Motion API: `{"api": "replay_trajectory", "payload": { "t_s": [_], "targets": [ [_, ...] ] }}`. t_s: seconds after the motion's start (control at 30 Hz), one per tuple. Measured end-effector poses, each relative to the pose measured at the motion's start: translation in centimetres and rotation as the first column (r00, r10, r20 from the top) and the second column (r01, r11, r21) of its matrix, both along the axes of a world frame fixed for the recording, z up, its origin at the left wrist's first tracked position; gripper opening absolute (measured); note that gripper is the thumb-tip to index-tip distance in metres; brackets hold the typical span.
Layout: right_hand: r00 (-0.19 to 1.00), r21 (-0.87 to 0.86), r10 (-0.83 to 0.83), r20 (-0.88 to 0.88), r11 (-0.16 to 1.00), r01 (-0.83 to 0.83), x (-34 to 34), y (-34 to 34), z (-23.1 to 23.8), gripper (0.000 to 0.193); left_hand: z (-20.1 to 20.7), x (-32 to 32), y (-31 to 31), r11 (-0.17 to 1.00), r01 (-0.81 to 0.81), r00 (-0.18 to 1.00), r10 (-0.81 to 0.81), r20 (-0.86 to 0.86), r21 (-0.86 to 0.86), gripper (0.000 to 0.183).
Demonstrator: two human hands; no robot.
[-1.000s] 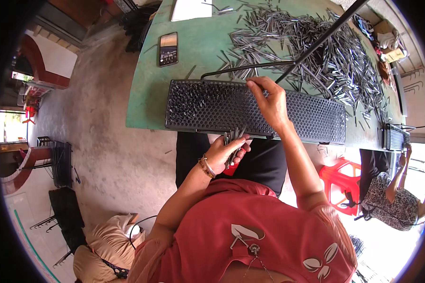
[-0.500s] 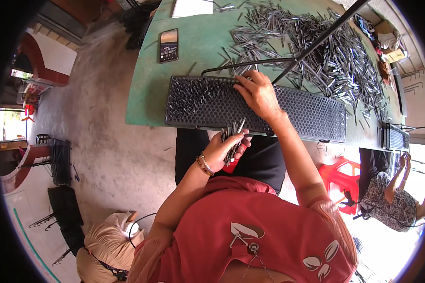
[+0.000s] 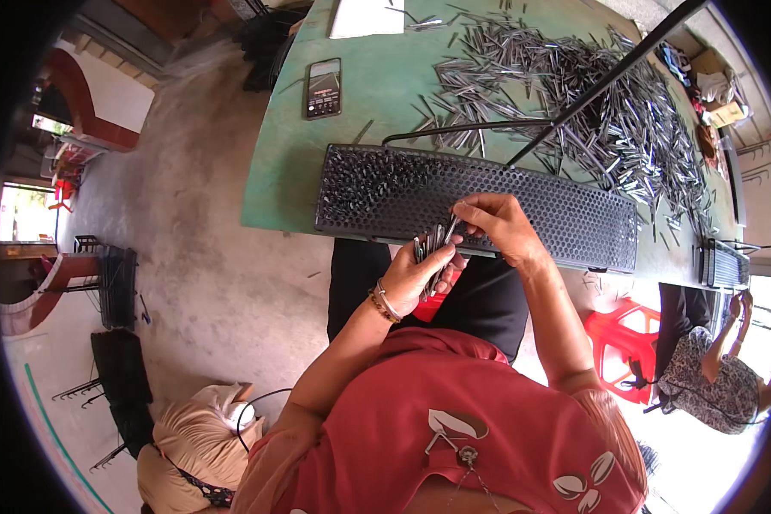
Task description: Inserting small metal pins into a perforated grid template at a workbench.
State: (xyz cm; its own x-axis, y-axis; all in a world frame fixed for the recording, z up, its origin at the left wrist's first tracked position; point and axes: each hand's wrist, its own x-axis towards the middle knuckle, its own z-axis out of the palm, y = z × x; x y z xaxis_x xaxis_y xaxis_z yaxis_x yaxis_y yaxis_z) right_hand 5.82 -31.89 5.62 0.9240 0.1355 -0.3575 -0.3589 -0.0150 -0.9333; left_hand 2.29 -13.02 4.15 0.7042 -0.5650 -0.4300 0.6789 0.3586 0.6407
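Note:
My left hand (image 3: 421, 272) is closed around a bundle of thin metal rods (image 3: 430, 248), held just off the near edge of a long black perforated rack (image 3: 531, 206). My right hand (image 3: 501, 224) pinches one slim rod (image 3: 452, 225) at the top of that bundle. Rows of rods (image 3: 360, 180) stand in the holes over the rack's left part, while the holes farther right show no rods. A black bent bar (image 3: 454, 128) runs along the rack's far side.
A large heap of loose rods (image 3: 608, 120) covers the far right of the green table (image 3: 274, 171). A phone (image 3: 324, 88) and a white sheet (image 3: 367, 19) lie at the far left. Another person (image 3: 711, 373) sits at the right by a second rack (image 3: 726, 263); a red stool (image 3: 612, 343) stands nearby.
My right hand has come back from the rack's holes to the bundle in my left hand and now grips a rod there. The whole view has shifted slightly.

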Motion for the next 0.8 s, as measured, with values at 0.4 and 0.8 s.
{"api": "replay_trajectory", "payload": {
  "t_s": [0.4,0.8],
  "targets": [
    [1.0,-0.037,-0.004,-0.012,0.999,0.003,0.0,0.3,0.4,0.026,-0.8,-0.2,0.2,0.995,-0.047,0.998,0.042,0.056,0.089,0.029],
    [1.0,-0.119,0.002,0.031,0.993,0.002,0.1,-0.3,-0.5,0.028,-1.7,-0.3,0.1,0.997,-0.04,0.999,0.039,0.022,0.068,0.025]
  ]
}}
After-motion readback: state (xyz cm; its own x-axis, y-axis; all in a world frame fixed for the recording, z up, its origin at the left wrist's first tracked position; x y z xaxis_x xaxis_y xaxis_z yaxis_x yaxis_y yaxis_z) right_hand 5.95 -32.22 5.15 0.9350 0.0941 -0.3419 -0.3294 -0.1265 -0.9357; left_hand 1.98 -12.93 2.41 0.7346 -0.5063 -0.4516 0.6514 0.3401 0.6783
